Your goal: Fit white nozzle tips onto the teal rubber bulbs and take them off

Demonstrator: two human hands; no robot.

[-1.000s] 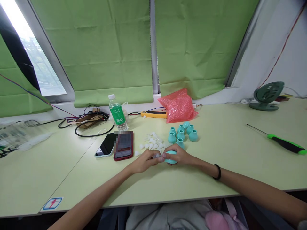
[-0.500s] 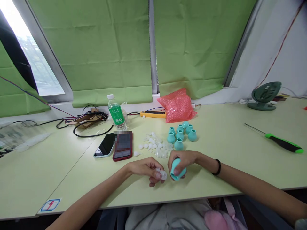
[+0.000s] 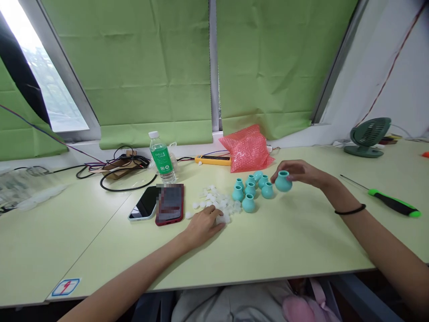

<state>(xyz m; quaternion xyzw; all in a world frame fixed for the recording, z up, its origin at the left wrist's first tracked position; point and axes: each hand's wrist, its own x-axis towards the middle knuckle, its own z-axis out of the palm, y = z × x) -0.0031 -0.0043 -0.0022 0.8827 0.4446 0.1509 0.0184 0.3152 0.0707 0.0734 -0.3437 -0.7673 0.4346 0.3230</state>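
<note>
My right hand (image 3: 298,173) holds a small round-bellied turquoise pot (image 3: 283,182) with its flared mouth upward, just above the table at the right of a group. Several similar turquoise pots (image 3: 249,203) stand close together to its left. My left hand (image 3: 205,225) rests low over the near edge of a pile of small white translucent plastic pieces (image 3: 211,195). Its thumb and fingers are apart, with translucent pieces (image 3: 224,218) at the fingertips. Part of the pile is hidden beneath that hand.
Two phones, one dark red (image 3: 170,203) and one light-edged (image 3: 145,205), lie left of the pile. Behind stand a water bottle (image 3: 162,157), black cables (image 3: 134,190), a yellow tool (image 3: 212,160) and a red bubble-wrap bag (image 3: 250,150). A screwdriver (image 3: 393,201) and green fan (image 3: 368,137) are at right.
My right hand has carried the turquoise pot away from the front, rightward and back beside the other pots. My left hand has moved forward and left to the pile with its translucent pieces.
</note>
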